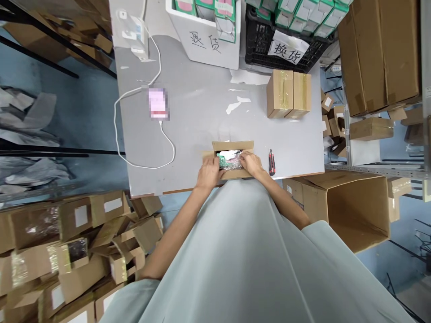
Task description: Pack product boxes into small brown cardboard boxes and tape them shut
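Note:
A small open cardboard box (232, 146) sits at the near edge of the grey table (202, 107). Inside it lies a green item wrapped in clear plastic (229, 160). My left hand (208, 172) rests on the box's left side, fingers curled against the wrapped item. My right hand (251, 163) lies on the right side of the box, its fingers pressed onto the plastic wrap. Both hands are in contact with the package inside the box.
A red box cutter (272, 162) lies right of the box. A phone (157, 103) on a white cable, two taped cartons (288, 94), a white bin (208, 31) and a black crate (283, 45) stand farther back. A large open carton (353, 206) sits right; many small boxes (67, 251) are piled on the left.

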{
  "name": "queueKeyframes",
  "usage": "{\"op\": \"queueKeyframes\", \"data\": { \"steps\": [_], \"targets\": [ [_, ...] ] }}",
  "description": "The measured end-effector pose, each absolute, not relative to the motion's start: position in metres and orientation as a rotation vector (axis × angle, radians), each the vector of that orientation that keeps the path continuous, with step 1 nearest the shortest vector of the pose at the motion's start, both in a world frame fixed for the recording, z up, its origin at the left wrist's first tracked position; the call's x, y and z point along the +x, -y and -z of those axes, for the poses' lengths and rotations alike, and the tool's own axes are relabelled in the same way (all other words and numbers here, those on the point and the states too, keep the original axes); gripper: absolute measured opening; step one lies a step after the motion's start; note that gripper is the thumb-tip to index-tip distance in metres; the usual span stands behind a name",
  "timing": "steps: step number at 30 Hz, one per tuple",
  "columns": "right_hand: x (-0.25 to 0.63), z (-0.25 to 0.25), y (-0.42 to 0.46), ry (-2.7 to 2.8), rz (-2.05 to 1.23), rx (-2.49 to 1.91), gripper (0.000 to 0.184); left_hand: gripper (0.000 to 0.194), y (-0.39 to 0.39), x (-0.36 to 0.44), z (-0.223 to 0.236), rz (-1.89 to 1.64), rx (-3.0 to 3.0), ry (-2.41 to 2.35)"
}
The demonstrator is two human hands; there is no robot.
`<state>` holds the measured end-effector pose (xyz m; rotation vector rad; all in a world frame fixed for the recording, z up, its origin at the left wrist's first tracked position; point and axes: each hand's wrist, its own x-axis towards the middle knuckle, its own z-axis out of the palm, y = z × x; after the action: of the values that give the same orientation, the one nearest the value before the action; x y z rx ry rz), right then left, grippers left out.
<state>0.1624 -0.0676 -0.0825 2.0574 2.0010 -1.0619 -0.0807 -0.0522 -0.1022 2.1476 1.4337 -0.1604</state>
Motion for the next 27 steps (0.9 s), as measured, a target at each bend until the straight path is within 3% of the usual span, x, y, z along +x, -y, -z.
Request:
{"op": "queueKeyframes", "data": {
  "steps": [2,8,17,27],
  "targets": [
    [0.157,0.082,0.065,-2.038,1.031,1.986,0.039,0.074,0.05,-0.055,0.1,0.138,2.19,-1.382],
    [0.162,0.07,0.065,-2.145,0.878,1.748,0.054,0.044,0.037,-0.017,0.101,0.271,2.23,-1.356],
    [0.236,0.072,0.102,-1.946,0.758,1.922,0.047,0.04,0.035,-0.018,0.114,0.271,2.184,-1.444],
    [0.184,0.098,0.073,-2.153,0.76,1.867,0.059,0.054,0.045,-0.031,0.108,0.168,2.169,-1.456]
  ]
}}
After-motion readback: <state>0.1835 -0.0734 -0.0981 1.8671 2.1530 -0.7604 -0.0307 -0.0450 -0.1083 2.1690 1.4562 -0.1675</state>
